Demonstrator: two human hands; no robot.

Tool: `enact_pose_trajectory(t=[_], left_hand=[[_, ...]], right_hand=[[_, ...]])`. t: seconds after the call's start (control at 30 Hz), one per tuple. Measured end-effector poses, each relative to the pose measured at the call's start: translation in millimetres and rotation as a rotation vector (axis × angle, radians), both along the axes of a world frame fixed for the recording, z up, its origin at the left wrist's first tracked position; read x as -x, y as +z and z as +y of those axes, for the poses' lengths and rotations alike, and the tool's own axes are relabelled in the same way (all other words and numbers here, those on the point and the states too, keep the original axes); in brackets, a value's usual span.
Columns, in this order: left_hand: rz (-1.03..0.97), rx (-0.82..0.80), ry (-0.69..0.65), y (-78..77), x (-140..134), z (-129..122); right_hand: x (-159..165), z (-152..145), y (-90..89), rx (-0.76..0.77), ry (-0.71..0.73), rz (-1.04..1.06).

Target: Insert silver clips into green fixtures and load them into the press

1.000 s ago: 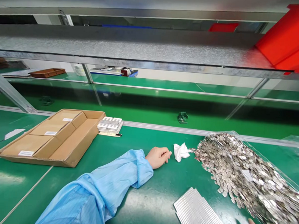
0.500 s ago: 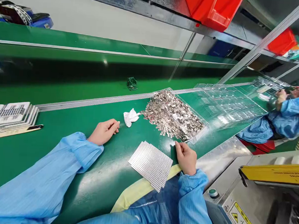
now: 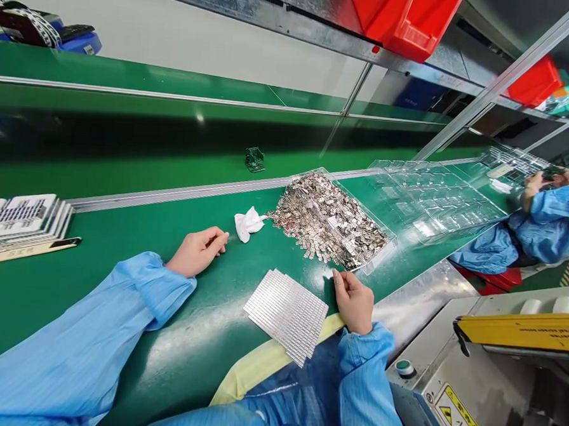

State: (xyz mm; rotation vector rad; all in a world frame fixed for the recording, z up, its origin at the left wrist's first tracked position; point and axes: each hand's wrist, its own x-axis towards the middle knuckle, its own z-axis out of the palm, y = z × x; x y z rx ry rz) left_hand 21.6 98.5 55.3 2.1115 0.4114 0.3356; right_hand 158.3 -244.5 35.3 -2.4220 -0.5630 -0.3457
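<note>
My left hand [image 3: 199,253] rests on the green work surface with its fingers curled in. Whatever it may hold is hidden. Just beyond its fingertips lies a crumpled white wipe [image 3: 249,224]. Thumb and forefinger of my right hand [image 3: 355,300] are pinched together near the table edge; anything between them is too small to make out. Between the hands, small silvery metal pieces lie side by side in a flat sheet-like array [image 3: 286,315]. Beyond my right hand, a heap of loose small metal pieces [image 3: 332,218] fills a clear tray [image 3: 388,245] and spills over its near left side.
Clear compartmented trays [image 3: 450,196] stand farther right, near a co-worker's hands [image 3: 536,182]. At left sits a stack of white panels [image 3: 17,221]. A green circuit board assembly [image 3: 255,160] is on the green strip behind. Red bins [image 3: 409,22] sit on the overhead shelf. Machinery [image 3: 449,349] stands right.
The green circuit board assembly has shifted slightly right along the strip behind. The co-worker's hands have moved a little. My own hands are almost unmoved.
</note>
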Motion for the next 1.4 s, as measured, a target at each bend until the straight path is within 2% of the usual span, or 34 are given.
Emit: enact_pose_trajectory(t=[0.5,1.4], left_hand=[[0.021,-0.010,-0.015,-1.0,1.4,0.6],[-0.009,0.007,-0.014,-4.2,-1.1,1.9]], right_hand=[[-1.5,-0.5,-4.8,-0.020,0.007,-0.064],[-0.3,-0.7,-1.6,-0.003,-0.002,-0.015]])
